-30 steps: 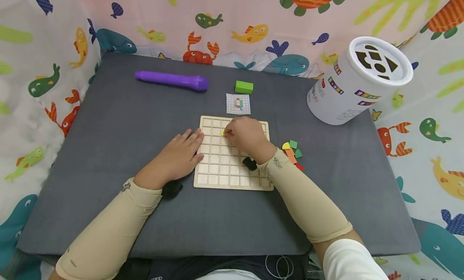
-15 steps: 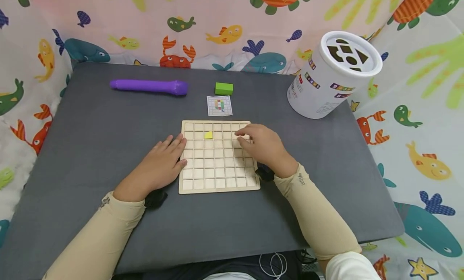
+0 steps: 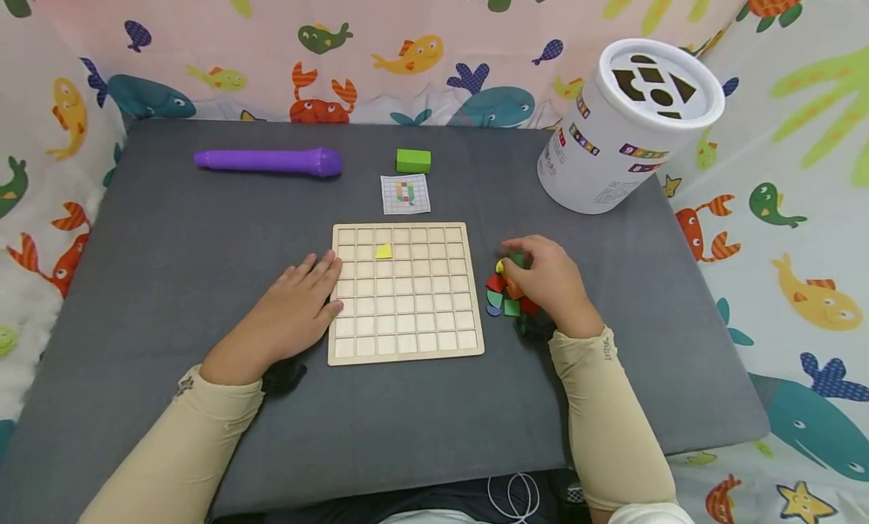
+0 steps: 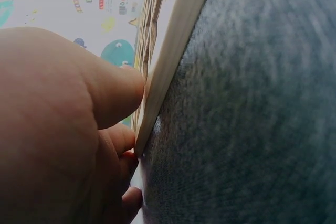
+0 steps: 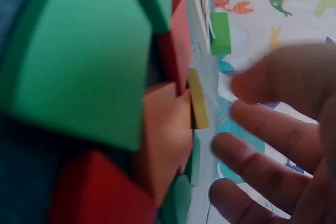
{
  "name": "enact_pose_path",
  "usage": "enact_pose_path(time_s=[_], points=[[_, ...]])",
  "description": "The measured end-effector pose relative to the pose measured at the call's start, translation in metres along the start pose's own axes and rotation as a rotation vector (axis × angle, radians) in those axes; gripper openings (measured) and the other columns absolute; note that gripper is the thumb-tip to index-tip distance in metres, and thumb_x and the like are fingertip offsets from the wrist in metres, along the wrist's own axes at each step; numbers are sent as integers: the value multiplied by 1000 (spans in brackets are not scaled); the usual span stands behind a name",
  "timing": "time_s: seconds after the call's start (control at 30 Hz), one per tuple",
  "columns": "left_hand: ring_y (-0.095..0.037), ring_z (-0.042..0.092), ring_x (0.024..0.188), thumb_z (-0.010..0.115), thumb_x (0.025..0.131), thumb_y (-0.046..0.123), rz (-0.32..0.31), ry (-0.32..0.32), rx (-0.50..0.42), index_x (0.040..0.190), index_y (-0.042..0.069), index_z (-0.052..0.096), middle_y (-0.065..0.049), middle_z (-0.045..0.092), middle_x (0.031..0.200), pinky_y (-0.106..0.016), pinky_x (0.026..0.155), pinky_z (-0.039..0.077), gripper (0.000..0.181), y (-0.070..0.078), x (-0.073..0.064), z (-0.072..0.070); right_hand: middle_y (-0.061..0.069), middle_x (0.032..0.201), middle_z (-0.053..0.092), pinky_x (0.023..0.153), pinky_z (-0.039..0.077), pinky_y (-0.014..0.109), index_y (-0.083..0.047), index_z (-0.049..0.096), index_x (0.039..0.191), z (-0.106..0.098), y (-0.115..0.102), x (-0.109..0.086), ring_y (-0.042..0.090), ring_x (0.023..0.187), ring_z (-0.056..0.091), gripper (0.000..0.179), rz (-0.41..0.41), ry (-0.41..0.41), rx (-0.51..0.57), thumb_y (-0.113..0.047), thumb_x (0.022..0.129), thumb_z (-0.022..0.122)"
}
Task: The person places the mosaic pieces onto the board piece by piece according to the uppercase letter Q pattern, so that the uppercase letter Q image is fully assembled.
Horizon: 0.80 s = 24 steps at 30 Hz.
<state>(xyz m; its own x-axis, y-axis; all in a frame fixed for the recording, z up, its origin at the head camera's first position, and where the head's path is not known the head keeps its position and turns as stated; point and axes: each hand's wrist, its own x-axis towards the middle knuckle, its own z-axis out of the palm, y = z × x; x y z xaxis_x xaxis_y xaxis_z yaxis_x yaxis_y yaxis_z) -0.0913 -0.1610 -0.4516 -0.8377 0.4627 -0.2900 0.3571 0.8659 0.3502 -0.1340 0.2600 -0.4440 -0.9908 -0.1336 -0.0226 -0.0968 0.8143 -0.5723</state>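
Observation:
A wooden grid board lies on the table with one yellow piece in a cell of its upper part. My left hand rests at the board's left edge, its fingertips on the rim; the left wrist view shows the thumb against the wooden side. To the right of the board is a small pile of coloured pieces, among them a red piece, a green piece and an orange piece. Over this pile hovers my right hand, fingers spread and holding nothing in the right wrist view.
Behind the board lies a small card with a coloured grid pattern, and beyond it a green block. A purple stick with a thicker end is at the back left. A tall white tub with shaped lid holes stands back right.
My right hand has left the yellow piece on the board and moved right to the pile of pieces. The left hand stays at the board's edge. The head view has shifted.

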Motion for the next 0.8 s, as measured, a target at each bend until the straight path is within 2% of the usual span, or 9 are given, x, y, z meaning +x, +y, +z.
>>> enact_pose_path(time_s=[0.13, 0.27, 0.4, 0.53, 0.63, 0.73, 0.8], points=[[-39, 1, 163, 43, 116, 37, 19, 11, 2, 171, 5, 12, -14, 7, 178, -59, 128, 6, 71, 2, 2, 2, 12, 135, 69, 98, 51, 58, -13, 79, 128, -2, 3, -4, 37, 123, 61, 36, -20, -32, -124, -23, 94, 72], [-39, 2, 163, 43, 116, 36, 24, 19, 7, 171, 4, 13, -15, 7, 178, -59, 128, 6, 71, 4, 4, 2, 13, 133, 70, 90, 52, 58, -11, 80, 127, -1, 2, -6, 42, 119, 61, 38, -63, -8, -161, -15, 90, 71], [-40, 2, 162, 43, 116, 35, 20, 14, 9, 171, 3, 12, -15, 7, 178, -60, 128, 6, 71, 5, 5, 2, 10, 132, 72, 89, 51, 56, -11, 79, 128, 0, 2, -5, 41, 116, 62, 40, -88, -15, -161, -11, 89, 68], [-40, 1, 162, 43, 116, 36, 14, 2, 8, 171, 3, 12, -16, 6, 178, -60, 128, 6, 71, 4, 4, 1, 10, 137, 70, 96, 50, 56, -12, 77, 132, -3, 3, -3, 39, 123, 58, 40, -60, -58, -102, -12, 94, 66], [-40, 0, 162, 41, 117, 37, 7, -10, 12, 171, 4, 10, -15, 5, 178, -60, 128, 5, 71, 2, 3, 0, 12, 140, 67, 96, 50, 57, -11, 75, 135, -10, 7, -2, 37, 120, 58, 39, -14, -65, -18, -10, 98, 63], [-40, -1, 162, 40, 117, 37, -1, -19, 11, 172, 5, 9, -15, 4, 178, -60, 128, 5, 71, 0, 2, -1, 12, 133, 68, 91, 51, 53, -8, 76, 130, -16, 12, -3, 33, 110, 60, 34, 15, -58, 50, -7, 98, 65], [-40, -1, 162, 40, 117, 37, -5, -23, 8, 172, 5, 8, -15, 3, 178, -60, 128, 4, 71, 0, 1, -1, 11, 124, 70, 86, 53, 49, -7, 77, 124, -17, 14, -4, 30, 103, 61, 27, 14, -81, 95, -7, 98, 70]])
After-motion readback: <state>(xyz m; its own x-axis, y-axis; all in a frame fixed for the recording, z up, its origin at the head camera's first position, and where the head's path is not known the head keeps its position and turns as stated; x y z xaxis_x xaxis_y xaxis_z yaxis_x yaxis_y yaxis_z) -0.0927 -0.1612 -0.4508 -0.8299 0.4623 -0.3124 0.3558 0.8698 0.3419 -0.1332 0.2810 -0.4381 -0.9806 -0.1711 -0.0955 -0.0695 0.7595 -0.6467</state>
